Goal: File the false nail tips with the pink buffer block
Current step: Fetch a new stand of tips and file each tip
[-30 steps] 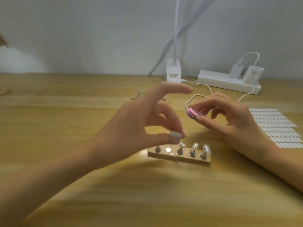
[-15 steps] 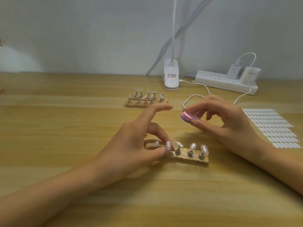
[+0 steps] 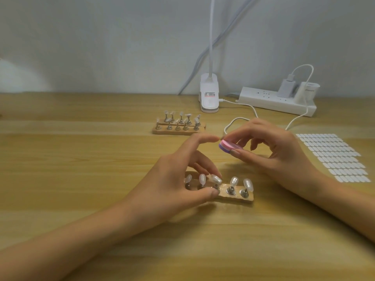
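Observation:
A wooden holder (image 3: pixel 239 196) lies on the desk with a row of pearly false nail tips on small metal stands. My left hand (image 3: pixel 172 179) is down at the holder. Its thumb and a curled finger pinch the stand of the middle nail tip (image 3: pixel 215 178), and its index finger sticks out above. Two tips (image 3: pixel 202 178) show to the left of that pinch and two (image 3: pixel 233 181) to the right. My right hand (image 3: pixel 280 151) grips the pink and purple buffer block (image 3: pixel 227 146) between thumb and fingers, in the air behind the holder.
A second wooden holder (image 3: pixel 178 128) with several nail tips sits further back. Behind it are a white clip lamp base (image 3: pixel 209 98), a power strip (image 3: pixel 274 100) and a white cable (image 3: pixel 239 120). A sheet of white stickers (image 3: pixel 332 157) lies at the right.
My left hand came down from the air with a nail tip, set it in the holder's empty second place, then shifted to the middle stand. My right hand with the buffer barely moved.

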The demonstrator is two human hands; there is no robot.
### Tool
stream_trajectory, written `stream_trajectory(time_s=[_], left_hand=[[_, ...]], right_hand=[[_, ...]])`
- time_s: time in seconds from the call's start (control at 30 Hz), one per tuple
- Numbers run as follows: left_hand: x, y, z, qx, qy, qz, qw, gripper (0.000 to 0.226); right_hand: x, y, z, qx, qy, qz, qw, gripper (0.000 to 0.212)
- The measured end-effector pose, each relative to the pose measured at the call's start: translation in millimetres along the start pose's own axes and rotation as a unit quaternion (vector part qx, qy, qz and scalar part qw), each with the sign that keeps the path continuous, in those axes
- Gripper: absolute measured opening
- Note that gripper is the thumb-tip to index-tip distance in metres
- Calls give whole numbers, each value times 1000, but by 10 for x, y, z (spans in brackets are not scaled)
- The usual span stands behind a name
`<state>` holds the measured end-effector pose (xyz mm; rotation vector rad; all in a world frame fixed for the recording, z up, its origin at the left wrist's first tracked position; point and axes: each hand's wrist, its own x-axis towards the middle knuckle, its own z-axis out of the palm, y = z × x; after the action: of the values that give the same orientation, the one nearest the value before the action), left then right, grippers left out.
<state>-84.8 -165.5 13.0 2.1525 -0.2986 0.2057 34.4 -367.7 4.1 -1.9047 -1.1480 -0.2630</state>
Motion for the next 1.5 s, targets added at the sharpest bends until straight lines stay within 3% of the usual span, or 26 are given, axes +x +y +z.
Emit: stream_trajectory(time_s=[0.2, 0.4, 0.47, 0.53, 0.7, 0.83, 0.93, 1.1, 1.23, 1.5], left_hand=[[23, 5, 47, -14, 22, 8, 1000, 76], [-25, 62, 66, 174, 54, 152, 971, 76], [-49, 122, 24, 155, 79, 213, 961, 65], [-46, 207, -93, 67, 99, 236, 964, 57], [151, 148, -365, -140, 106, 111, 978, 51], [324, -108, -301, -280, 126, -26, 951, 54], [443, -245, -210, -338, 130, -71, 929, 50], [492, -309, -85, -280, 133, -73, 948, 52], [489, -295, -38, -216, 100, -24, 971, 57], [481, -292, -26, -171, 89, 6, 981, 63]], right_hand=[[17, 0, 14, 13, 11, 33, 999, 15], [30, 16, -10, 37, 11, 66, 997, 25], [25, 13, -12, 40, 12, 66, 997, 24], [24, 3, -6, 51, 14, 74, 996, 19], [25, -1, -4, 49, 2, 78, 996, 17], [21, -17, -11, 46, 8, 79, 996, 32], [17, -18, -18, 41, 8, 78, 996, 33], [7, 7, -25, 25, 7, 55, 998, 19], [7, -9, -7, -5, 16, 7, 1000, 23], [89, -75, 53, -57, 21, -58, 996, 24]])
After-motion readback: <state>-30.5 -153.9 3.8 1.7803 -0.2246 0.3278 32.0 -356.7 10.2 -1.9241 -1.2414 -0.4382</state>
